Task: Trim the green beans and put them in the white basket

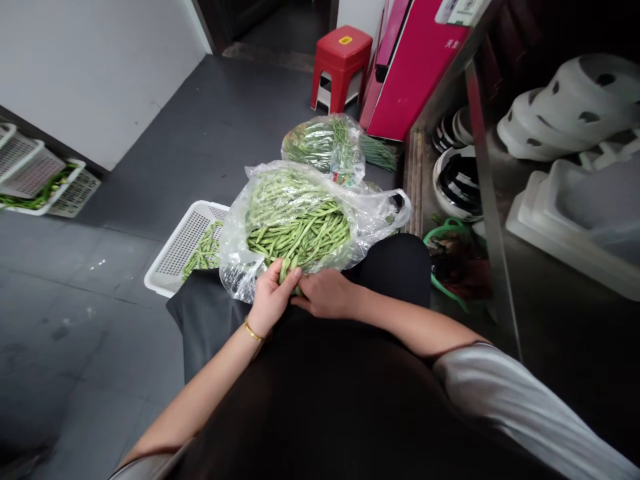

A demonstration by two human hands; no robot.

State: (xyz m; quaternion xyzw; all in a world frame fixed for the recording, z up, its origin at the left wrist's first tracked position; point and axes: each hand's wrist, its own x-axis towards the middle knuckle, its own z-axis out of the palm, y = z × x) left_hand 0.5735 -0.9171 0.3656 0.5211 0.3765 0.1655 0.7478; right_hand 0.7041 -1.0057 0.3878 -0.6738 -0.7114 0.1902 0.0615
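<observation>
Left hand (pixel 270 293), frame centre: thumb and fingers closed narrow on a small bunch of green beans (pixel 283 269). Right hand (pixel 327 293) curled in just beside it, fingertips at the lower ends of that bunch; knuckles hide what, if anything, it pinches, can't tell. Probably holding the bunch upright and low so both hands meet close to my body

Main bean pile (pixel 310 233) sits mid-frame in the clear plastic bag (pixel 367 217), mouth spread toward me, likely for easy reach; one handle loops out at the right. Bag is up against my knees, can't tell what bears its weight. White basket (pixel 173 263) stands left of it, some loose beans (pixel 203 250) in its right part, bag overlapping that end in view; handy for my left side, I'd judge

Edges: second bag of greens (pixel 310 143) just behind, upper centre, crowds the far side. My knee (pixel 403 267) and the metal shelf edge (pixel 493 220) hem in the right. Red stool (pixel 345 53) and pink cabinet (pixel 415 67) at the top, past the bags. Most open room is left of frame, over the grey floor (pixel 125 250) beyond the basket rim
</observation>
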